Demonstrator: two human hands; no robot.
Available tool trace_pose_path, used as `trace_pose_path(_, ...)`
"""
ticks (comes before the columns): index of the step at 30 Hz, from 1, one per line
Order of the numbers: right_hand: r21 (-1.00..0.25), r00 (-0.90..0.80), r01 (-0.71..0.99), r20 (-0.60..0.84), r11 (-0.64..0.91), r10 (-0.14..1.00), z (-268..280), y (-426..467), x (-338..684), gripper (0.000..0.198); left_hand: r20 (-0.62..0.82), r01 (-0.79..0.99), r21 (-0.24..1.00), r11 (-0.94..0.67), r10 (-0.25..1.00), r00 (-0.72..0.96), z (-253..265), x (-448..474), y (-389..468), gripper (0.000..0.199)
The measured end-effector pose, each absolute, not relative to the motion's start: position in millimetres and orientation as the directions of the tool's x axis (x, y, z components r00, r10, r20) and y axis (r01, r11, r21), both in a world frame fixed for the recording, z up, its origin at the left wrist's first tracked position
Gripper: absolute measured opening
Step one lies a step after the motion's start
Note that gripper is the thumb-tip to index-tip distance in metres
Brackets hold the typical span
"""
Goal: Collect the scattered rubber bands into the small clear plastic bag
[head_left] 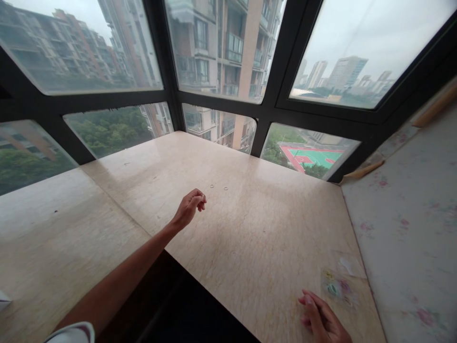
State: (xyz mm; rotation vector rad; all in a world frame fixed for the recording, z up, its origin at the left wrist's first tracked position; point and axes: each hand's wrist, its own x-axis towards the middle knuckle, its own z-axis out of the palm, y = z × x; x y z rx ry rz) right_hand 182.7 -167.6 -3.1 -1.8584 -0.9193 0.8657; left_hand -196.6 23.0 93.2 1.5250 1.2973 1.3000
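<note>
My left hand [192, 206] hovers over the middle of the marble-patterned surface, its fingers curled into a pinch. A tiny pale spot shows at the fingertips, too small to name. Just beyond it lie two small thin rings, one ring [212, 186] nearer the hand and another ring [225, 188] slightly to the right. At the lower right is my right hand [321, 318], fingers curled together with the thumb against them and nothing visible in them. Close by, a clear plastic bag [335, 287] with small coloured pieces lies flat, apart from the hand.
The pale stone surface [243, 247] meets dark-framed windows [221, 105] at the back. A wallpapered wall [403, 228] with peeling edges bounds the right. A seam runs across the stone on the left. A white object's corner [3, 300] shows at the left edge.
</note>
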Motion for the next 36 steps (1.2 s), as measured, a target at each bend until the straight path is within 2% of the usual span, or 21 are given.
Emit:
trace_pose_path(5, -0.914, 0.497, 0.242, -0.172, -0.327, 0.850, 0.5, -169.0, 175.8, 0.063, 0.292, 0.127, 0.948, -0.293, 0.956, 0.022, 104.2, -163.8, 4.6, 0.020)
trace_pose_path(12, -0.922, 0.499, 0.269, -0.115, -0.279, 0.859, 8.0, -168.4, 173.2, 0.056, 0.364, 0.268, 0.882, -0.387, 0.922, 0.135, 114.4, -128.8, -8.0, 0.021)
trace_pose_path(21, -0.940, 0.461, 0.279, -0.045, -0.193, 0.886, 10.8, -167.9, 169.3, 0.043, 0.337, 0.223, 0.890, -0.397, 0.904, 0.262, 112.6, -73.8, -12.3, 0.019)
trace_pose_path(29, -0.952, 0.440, 0.284, 0.026, -0.112, 0.898, 14.1, -166.0, 163.6, 0.035, 0.318, 0.233, 0.847, -0.477, 0.807, 0.498, 102.5, -21.4, -22.2, 0.019)
trace_pose_path(36, -0.906, 0.372, 0.417, 0.101, -0.068, 0.923, 22.3, -166.7, 156.9, 0.027, 0.295, 0.190, 0.847, -0.497, 0.736, 0.609, 85.0, 17.2, -34.7, 0.019)
